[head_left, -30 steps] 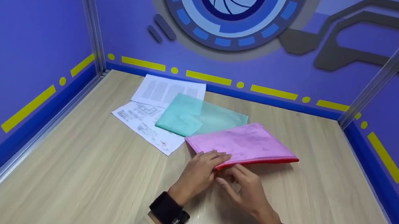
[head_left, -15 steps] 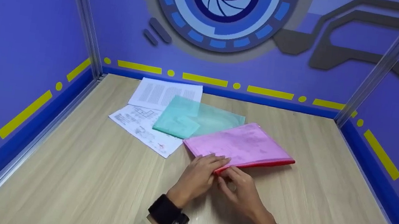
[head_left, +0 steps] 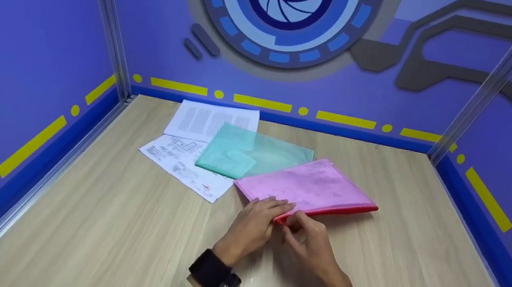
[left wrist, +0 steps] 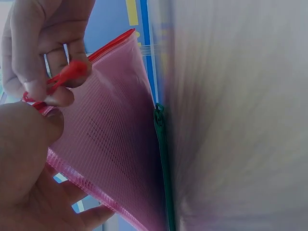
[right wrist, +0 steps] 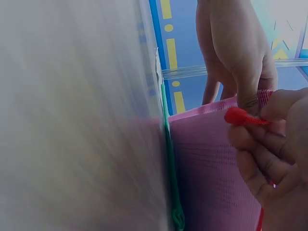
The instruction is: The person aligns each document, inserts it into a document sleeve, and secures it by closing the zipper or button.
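A pink mesh zipper pouch (head_left: 310,186) is tilted up off the table, its red zipper edge (head_left: 339,211) toward me. My left hand (head_left: 249,225) grips the near left corner, thumb on one face and fingers behind the other, as the left wrist view shows. Right beside it, my right hand (head_left: 316,249) has thumb and fingers curled at the zipper's end. Between those fingertips, a red zipper pull (right wrist: 236,116) with a knobbed end is pinched in the right wrist view. Part of the zipper is covered by the hands.
A green mesh zipper pouch (head_left: 279,154) lies behind the pink one. It overlaps two printed sheets, one with text columns (head_left: 189,119) and one with drawings (head_left: 178,165). Blue and purple panels (head_left: 343,95) enclose the wooden tabletop (head_left: 114,224) on its back and sides.
My right fingers have closed in on the zipper end near the left corner, and the index finger is now more bent. The left hand keeps its grip on the pouch.
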`<state>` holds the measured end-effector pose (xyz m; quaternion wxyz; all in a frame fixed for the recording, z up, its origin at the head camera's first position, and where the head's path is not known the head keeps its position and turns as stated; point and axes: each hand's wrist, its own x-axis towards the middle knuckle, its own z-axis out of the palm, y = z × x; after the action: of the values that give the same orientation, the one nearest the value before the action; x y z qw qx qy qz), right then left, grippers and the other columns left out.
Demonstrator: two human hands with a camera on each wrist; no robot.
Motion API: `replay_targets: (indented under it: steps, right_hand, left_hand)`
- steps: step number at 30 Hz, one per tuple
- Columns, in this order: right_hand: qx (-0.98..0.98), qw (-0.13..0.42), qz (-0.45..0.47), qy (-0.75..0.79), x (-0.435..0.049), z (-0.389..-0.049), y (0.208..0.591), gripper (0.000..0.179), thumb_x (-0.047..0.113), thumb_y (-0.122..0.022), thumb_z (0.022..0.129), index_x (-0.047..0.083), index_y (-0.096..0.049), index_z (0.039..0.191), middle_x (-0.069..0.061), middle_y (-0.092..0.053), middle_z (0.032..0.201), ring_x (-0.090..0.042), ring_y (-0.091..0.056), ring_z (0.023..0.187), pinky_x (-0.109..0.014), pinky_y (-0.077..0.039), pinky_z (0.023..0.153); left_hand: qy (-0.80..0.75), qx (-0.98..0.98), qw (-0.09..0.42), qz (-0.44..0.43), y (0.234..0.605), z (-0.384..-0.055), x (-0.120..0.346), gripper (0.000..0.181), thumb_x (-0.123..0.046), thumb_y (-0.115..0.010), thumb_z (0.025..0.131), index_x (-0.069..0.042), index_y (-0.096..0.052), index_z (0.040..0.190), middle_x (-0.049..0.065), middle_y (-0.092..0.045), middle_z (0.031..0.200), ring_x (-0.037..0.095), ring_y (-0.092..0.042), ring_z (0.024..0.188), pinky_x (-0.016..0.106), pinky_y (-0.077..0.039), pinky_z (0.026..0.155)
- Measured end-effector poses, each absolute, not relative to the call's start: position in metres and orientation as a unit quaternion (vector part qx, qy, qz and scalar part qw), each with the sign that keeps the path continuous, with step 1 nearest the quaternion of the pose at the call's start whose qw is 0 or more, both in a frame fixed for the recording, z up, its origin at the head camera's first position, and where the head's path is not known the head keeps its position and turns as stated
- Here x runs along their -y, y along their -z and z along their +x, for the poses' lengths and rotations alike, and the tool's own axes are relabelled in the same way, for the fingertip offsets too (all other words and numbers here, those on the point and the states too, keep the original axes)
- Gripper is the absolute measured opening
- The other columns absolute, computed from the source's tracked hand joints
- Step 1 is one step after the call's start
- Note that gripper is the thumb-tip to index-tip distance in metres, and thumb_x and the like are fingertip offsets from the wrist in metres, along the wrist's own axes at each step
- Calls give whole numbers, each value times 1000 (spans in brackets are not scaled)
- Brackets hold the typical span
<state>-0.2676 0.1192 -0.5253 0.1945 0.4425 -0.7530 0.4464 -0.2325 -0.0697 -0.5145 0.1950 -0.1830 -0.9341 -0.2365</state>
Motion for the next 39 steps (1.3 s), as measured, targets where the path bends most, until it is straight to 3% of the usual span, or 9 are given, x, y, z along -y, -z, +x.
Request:
replay_targets:
  steps: [6, 12, 22, 28, 39]
  right_hand:
    - [750, 198, 453, -439, -119, -267, 523, 20, -2, -82, 90, 10, -69, 100, 5, -68, 84, -5, -62, 68, -27, -53, 54]
    - [753, 231, 465, -404, -120, -266, 520, 21, -3, -81, 91, 13, -74, 103, 8, -66, 88, -5, -55, 71, -17, -45, 61]
    - [740, 247, 472, -411, -123, -268, 513, 21, -8, -77, 92, 9, -73, 103, 5, -65, 88, -3, -60, 70, -16, -49, 62]
    - [750, 270, 455, -397, -127, -271, 511, 17, -3, -79, 92, 9, -75, 103, 4, -68, 92, -8, -64, 81, -20, -52, 72]
    - [772, 270, 405, -409, -135, -275, 512, 13, -3, -76, 95, 6, -74, 103, 2, -67, 91, -9, -56, 77, -20, -46, 67]
  left_hand:
    - [241, 933, 195, -185, 515, -234, 71, 56, 2, -65, 96, -23, -66, 147, 0, -69, 141, 24, -61, 135, 59, -45, 112]
    - [230, 933, 196, -193, 514, -233, 72, 51, -3, -67, 98, -23, -68, 145, 0, -69, 141, 26, -62, 134, 59, -46, 111]
    - [282, 923, 184, -186, 510, -234, 73, 54, 4, -63, 98, -22, -67, 145, 0, -68, 143, 27, -59, 138, 63, -41, 114]
    - [304, 917, 173, -192, 509, -234, 73, 54, 5, -62, 98, -20, -68, 145, -3, -67, 144, 28, -57, 140, 66, -38, 115]
    - [323, 907, 186, -197, 511, -236, 75, 58, 13, -62, 93, -17, -69, 144, 0, -69, 140, 31, -60, 136, 69, -40, 112]
